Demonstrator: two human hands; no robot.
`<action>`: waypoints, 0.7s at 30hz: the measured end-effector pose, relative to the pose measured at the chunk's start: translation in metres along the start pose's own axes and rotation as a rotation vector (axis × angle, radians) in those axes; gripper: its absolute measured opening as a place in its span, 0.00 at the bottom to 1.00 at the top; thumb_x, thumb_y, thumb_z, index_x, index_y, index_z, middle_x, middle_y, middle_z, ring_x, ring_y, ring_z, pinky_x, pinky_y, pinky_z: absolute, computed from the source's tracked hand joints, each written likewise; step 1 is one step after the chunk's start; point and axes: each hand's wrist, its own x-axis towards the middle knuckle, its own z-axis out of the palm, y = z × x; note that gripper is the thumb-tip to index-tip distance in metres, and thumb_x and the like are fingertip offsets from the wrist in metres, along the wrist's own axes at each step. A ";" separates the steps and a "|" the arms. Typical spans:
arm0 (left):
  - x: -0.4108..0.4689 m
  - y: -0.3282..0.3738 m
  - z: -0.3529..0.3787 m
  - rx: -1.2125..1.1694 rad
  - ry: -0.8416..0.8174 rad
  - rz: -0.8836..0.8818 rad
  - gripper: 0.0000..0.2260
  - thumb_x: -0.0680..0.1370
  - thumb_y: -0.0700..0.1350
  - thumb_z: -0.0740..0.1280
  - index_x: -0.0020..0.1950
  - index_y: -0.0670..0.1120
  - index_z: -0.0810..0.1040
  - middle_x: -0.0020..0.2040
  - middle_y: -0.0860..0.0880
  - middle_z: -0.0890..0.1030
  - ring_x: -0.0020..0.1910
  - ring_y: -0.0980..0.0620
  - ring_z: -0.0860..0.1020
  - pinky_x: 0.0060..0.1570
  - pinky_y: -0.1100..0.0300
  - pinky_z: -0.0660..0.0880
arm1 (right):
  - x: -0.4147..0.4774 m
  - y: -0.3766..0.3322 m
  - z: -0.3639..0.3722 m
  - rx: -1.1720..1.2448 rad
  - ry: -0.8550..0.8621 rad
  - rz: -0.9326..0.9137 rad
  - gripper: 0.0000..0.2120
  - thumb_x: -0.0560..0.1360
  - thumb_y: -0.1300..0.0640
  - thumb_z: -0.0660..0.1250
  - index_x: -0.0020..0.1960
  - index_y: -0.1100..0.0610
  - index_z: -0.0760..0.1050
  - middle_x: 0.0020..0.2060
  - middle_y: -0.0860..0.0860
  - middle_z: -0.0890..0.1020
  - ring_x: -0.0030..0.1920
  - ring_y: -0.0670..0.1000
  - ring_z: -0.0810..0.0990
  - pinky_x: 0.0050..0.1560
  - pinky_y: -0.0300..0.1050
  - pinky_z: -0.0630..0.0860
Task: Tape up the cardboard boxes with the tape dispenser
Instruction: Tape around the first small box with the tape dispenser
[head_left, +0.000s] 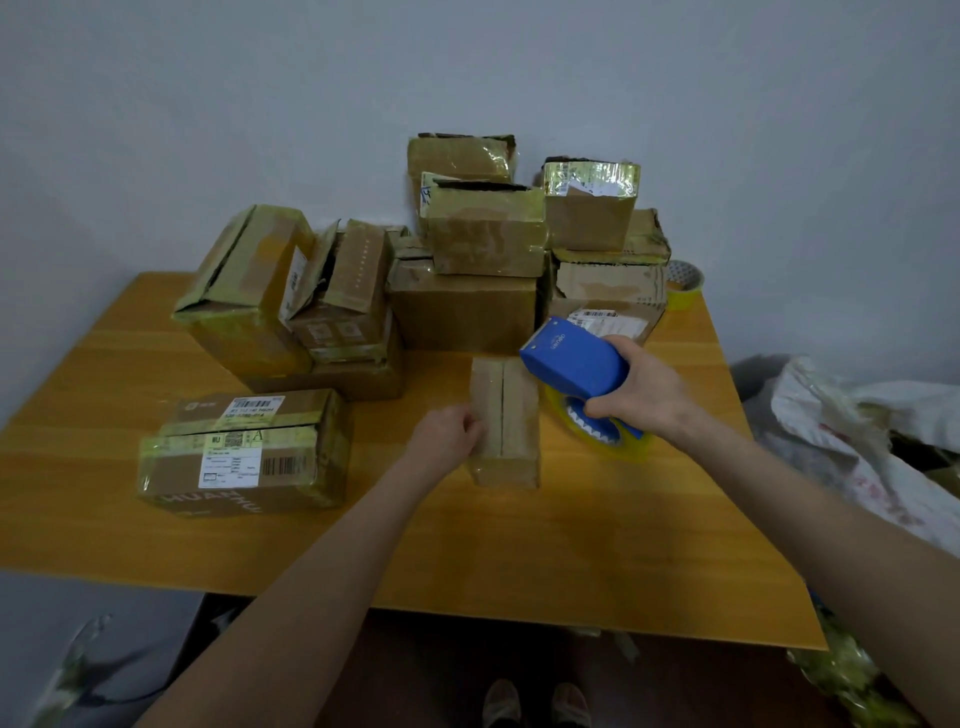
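Tape dispenser (576, 364) in right hand (647, 397)

Bare forearms (332, 587); pale shoes (501, 704) on feet.

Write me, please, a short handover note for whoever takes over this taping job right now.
Left hand grips the left side of the small brown cardboard box on the orange wooden table.
Right hand holds the blue plastic tape dispenser, yellowish roll loaded, just right of that box.
Done: the labelled cardboard box at front left is banded in yellowish tape.
Left: the small box's top seam looks untaped; several boxes in the rear pile show gaping flaps.
Spare tape roll sits at back right.
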 end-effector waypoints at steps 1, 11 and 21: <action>-0.001 0.000 0.000 -0.030 0.005 0.025 0.12 0.82 0.48 0.60 0.58 0.44 0.78 0.48 0.47 0.80 0.42 0.50 0.77 0.43 0.56 0.76 | 0.000 -0.002 0.002 -0.006 0.014 -0.009 0.36 0.65 0.56 0.76 0.69 0.48 0.65 0.53 0.50 0.75 0.52 0.54 0.76 0.51 0.53 0.77; -0.014 0.000 -0.005 -0.599 0.167 0.095 0.06 0.81 0.45 0.62 0.47 0.51 0.78 0.40 0.54 0.76 0.38 0.58 0.74 0.37 0.67 0.71 | 0.006 -0.019 0.024 -0.057 0.179 0.036 0.38 0.66 0.49 0.75 0.71 0.47 0.61 0.53 0.49 0.74 0.49 0.51 0.74 0.43 0.46 0.71; -0.025 0.025 -0.005 -0.904 0.075 0.097 0.09 0.81 0.41 0.61 0.55 0.43 0.80 0.39 0.53 0.77 0.32 0.58 0.71 0.31 0.67 0.69 | 0.006 0.007 0.021 0.110 0.130 0.247 0.35 0.66 0.50 0.76 0.68 0.50 0.64 0.49 0.49 0.75 0.47 0.53 0.76 0.42 0.49 0.76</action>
